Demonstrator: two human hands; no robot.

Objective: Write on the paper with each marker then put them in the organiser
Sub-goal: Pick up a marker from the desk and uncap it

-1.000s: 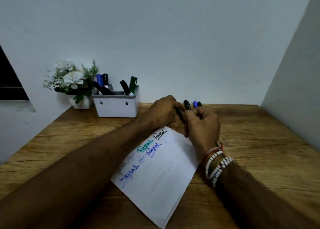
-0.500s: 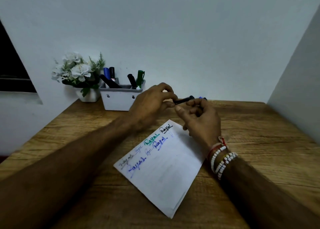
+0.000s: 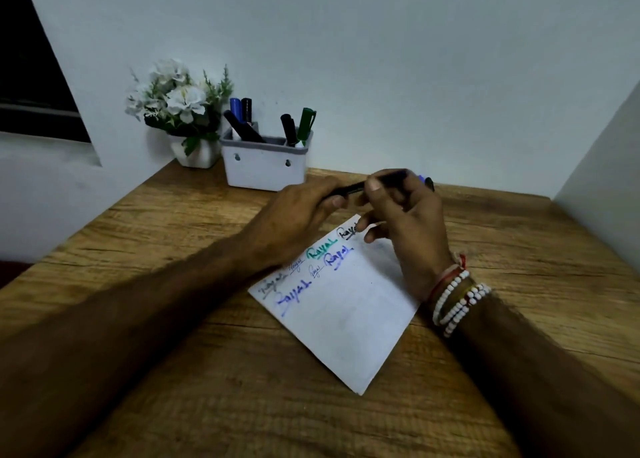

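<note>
A wooden table (image 3: 173,371) filled the lower view, set into a corner of pale walls. On it lay the white paper (image 3: 346,312), angled, with names written in black, green and blue along its far-left edge. At the back left stood the white organiser (image 3: 265,166), with blue, black and green markers (image 3: 306,121) upright or leaning in it, just beside a pot of white flowers (image 3: 180,101). The left hand (image 3: 301,211) and the right hand (image 3: 408,229) (beaded bracelets on its wrist) met above the paper's far corner. Both pinched one black marker (image 3: 349,190), held roughly level, fingers curled round its ends. Two marker tips (image 3: 429,182) showed behind the right hand.
</note>
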